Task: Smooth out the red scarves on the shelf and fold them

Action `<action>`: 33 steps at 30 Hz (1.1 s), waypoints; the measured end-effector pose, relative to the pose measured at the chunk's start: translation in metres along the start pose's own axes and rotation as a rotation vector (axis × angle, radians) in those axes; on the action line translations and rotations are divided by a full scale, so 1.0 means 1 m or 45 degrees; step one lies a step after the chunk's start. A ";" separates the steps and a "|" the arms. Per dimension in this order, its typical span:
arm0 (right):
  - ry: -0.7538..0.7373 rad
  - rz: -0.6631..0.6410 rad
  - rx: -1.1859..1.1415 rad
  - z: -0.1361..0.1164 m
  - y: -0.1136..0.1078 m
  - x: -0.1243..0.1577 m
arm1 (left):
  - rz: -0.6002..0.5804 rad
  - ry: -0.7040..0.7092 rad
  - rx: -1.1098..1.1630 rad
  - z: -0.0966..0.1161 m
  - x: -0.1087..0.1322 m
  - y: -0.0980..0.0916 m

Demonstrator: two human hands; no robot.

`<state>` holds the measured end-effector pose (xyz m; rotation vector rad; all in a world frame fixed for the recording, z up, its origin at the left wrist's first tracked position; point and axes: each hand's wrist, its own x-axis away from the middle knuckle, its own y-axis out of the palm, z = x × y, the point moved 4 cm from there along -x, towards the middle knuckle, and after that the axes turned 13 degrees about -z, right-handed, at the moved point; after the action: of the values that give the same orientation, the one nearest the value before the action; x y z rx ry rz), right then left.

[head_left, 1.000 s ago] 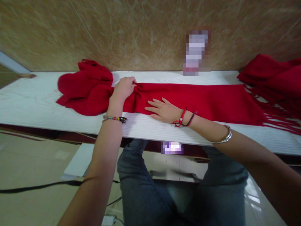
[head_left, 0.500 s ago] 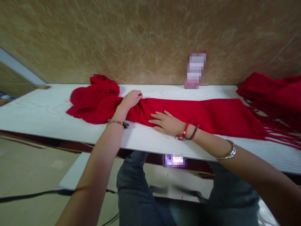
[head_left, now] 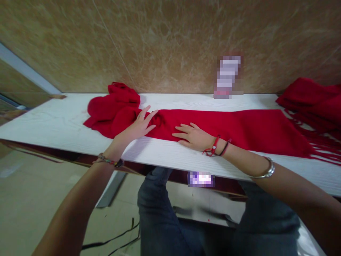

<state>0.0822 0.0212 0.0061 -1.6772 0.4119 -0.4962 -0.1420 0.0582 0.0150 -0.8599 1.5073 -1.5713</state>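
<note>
A red scarf (head_left: 226,128) is spread along the white desk (head_left: 66,121), bunched at its left end. Its creases are partly covered by the left hand (head_left: 140,127), fingers parted; its flat part is touched by the right hand (head_left: 196,138). Red cloth (head_left: 311,99) is heaped at far right.

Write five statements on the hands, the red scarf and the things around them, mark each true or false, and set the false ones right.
1. The right hand lies on the red scarf with its fingers spread. True.
2. The left hand is clenched into a fist. False: the left hand has its fingers extended and apart.
3. A silver bangle circles the right forearm. True.
4. The tabletop is black. False: the tabletop is white.
5. Fringe shows at the scarf's right-hand end. True.
</note>
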 end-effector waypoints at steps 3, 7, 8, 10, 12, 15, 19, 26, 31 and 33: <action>0.007 -0.009 -0.008 0.000 0.000 0.000 | -0.036 0.020 -0.023 -0.001 0.013 -0.010; 0.011 0.006 -0.018 0.001 0.000 0.000 | -0.285 0.045 -0.032 -0.004 0.019 -0.012; 0.010 0.009 -0.018 0.001 0.001 0.000 | -0.310 0.043 -0.052 -0.004 0.020 -0.013; 0.003 0.014 -0.017 0.002 0.001 0.000 | -0.306 0.017 -0.120 -0.005 0.018 -0.013; -0.007 0.017 -0.018 0.002 0.002 -0.001 | -0.265 -0.029 -0.199 -0.005 0.016 -0.013; -0.005 0.018 -0.021 0.003 0.002 -0.001 | -0.194 -0.071 -0.263 -0.001 0.014 -0.015; 0.005 0.009 -0.028 0.003 0.001 0.000 | -0.136 -0.076 -0.304 -0.001 0.017 -0.031; 0.006 -0.013 -0.028 0.002 0.000 0.001 | -0.375 0.034 -0.430 -0.004 0.035 -0.031; -0.005 -0.052 0.008 0.001 -0.001 0.001 | -0.441 0.039 -0.583 -0.001 0.041 -0.017; -0.007 -0.073 0.016 0.001 -0.001 0.001 | -0.456 0.061 -0.605 0.001 0.040 -0.020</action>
<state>0.0834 0.0219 0.0069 -1.6817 0.3568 -0.5346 -0.1614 0.0219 0.0330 -1.4335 1.8778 -1.5025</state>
